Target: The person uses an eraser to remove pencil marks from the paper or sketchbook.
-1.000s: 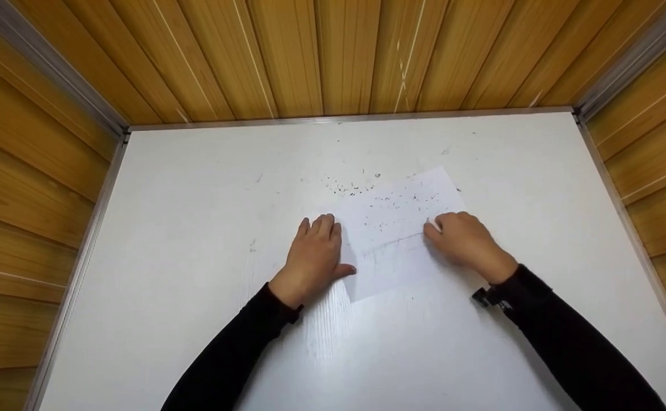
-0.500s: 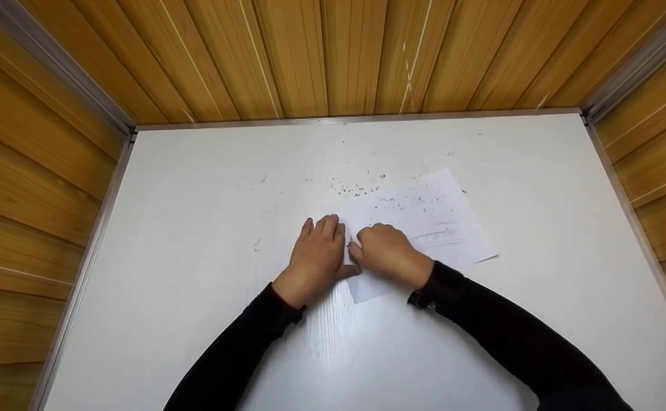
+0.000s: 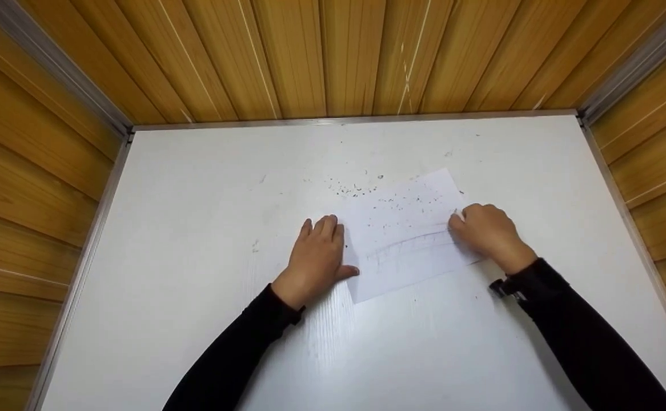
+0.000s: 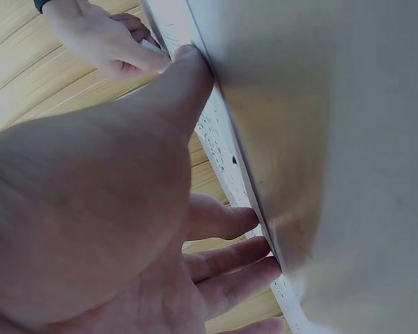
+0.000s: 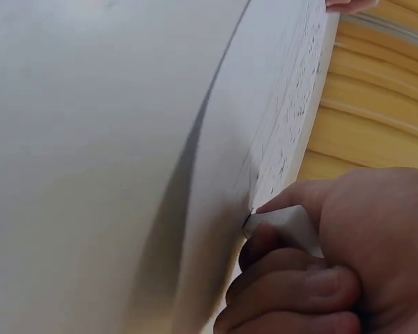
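A white sheet of paper (image 3: pixel 401 268) lies at a slant on the table, with faint pencil lines across its middle and dark crumbs over its upper half. My left hand (image 3: pixel 316 251) rests flat on the sheet's left edge, thumb spread toward the near corner. At the right side of the sheet, my right hand (image 3: pixel 487 231) pinches a white eraser (image 5: pixel 285 226) between thumb and curled fingers. The eraser's darkened tip meets the paper in the right wrist view. In the left wrist view the fingertips (image 4: pixel 268 268) press along the paper's edge.
More dark eraser crumbs (image 3: pixel 353 189) lie on the white table (image 3: pixel 196 188) just beyond the paper. Wood-patterned panels (image 3: pixel 350 57) stand at the back and both sides, with a metal strip along the table's edge.
My right hand with the eraser swept left across the paper to beside the left hand, then back to the right side. The left hand has stayed in place.
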A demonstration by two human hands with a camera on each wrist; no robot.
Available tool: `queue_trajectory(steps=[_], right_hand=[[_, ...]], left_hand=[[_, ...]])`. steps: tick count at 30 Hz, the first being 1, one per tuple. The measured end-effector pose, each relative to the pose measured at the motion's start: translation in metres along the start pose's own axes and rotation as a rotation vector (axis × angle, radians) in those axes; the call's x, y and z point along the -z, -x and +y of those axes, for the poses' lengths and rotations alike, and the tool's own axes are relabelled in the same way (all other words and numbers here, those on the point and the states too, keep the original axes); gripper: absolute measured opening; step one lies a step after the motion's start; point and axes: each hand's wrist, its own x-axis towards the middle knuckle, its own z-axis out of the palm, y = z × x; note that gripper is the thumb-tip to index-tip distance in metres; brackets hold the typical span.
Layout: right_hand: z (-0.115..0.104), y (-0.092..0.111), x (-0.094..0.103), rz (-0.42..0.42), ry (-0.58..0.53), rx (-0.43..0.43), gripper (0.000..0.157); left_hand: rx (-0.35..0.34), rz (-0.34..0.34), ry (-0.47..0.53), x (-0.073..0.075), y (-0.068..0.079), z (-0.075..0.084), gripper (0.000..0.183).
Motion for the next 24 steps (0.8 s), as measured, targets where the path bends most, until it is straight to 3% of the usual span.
queue_trajectory(steps=[5,12,17,20,24], right_hand=[[-0.013,0.004,-0.006,0.006,-0.022,0.024,0.049],[-0.086,0.015,-0.037,-0.062,-0.054,0.148,0.044],[-0.128,0.007,-0.053,-0.016,0.005,0.266,0.043],[-0.124,0.003,-0.057,-0.005,0.018,0.259,0.042],[-0.084,0.002,-0.044,-0.014,-0.016,0.187,0.046]], left_hand=[[0.015,-0.016,-0.006,0.001,-0.002,0.000,0.106],[0.007,-0.005,-0.010,0.000,-0.002,0.001,0.106],[0.009,0.028,-0.024,-0.001,-0.001,0.002,0.105],[0.001,0.030,-0.030,-0.001,-0.001,0.002,0.105],[0.004,0.017,-0.037,0.000,-0.001,0.001,0.106]])
